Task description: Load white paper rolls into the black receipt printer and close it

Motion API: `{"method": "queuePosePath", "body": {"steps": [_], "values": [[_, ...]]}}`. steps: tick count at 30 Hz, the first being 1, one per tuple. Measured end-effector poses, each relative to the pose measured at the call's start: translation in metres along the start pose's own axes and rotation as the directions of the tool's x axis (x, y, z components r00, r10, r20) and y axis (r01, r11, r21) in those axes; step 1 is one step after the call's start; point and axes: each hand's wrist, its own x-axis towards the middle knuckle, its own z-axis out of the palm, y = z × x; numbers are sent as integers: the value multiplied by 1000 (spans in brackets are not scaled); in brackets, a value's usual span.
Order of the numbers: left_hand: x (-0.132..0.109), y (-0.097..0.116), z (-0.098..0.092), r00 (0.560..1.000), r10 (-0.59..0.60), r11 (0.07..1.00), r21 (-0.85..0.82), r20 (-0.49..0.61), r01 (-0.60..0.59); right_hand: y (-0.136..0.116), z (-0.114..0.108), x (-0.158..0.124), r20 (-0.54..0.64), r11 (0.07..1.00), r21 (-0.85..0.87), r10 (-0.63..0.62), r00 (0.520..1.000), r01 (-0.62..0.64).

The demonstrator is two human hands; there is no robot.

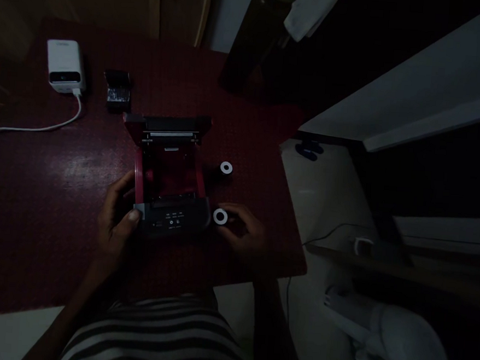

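A small red and grey printer (167,188) stands on the dark red table (58,189) with its lid swung open towards the back. My left hand (118,218) grips its front left corner, thumb on the grey front panel. My right hand (245,229) rests on the table just right of the printer, fingers curled round a small white paper roll (220,217). A second white roll (226,168) stands on the table a little farther back, apart from both hands.
A white power bank (64,64) with a white cable (33,128) lies at the back left, a small black object (117,90) beside it. The table's right edge drops to a pale surface (325,197) with a cable. The scene is very dim.
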Motion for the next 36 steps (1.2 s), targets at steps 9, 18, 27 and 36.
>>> {"method": "queuePosePath", "body": {"steps": [9, 18, 27, 36], "values": [[-2, 1, -1, 1000, -4, 1000, 6, -14, 4, -75, -39, 31, 95, 939, -109, -317, 944, 327], [-2, -4, -5, 998, 43, 999, 20, 50, -44, -151, 41, 91, 579, 545, -571, -262, 772, 614], [-3, 0, -6, 998, -13, 1000, 17, 61, 12, -144, 55, 117, 646, 606, -580, -63, 760, 544], [-3, -3, -7, 998, 26, 1000, 7, 64, -27, -143, 54, 118, 655, 707, -529, -10, 755, 469]]}}
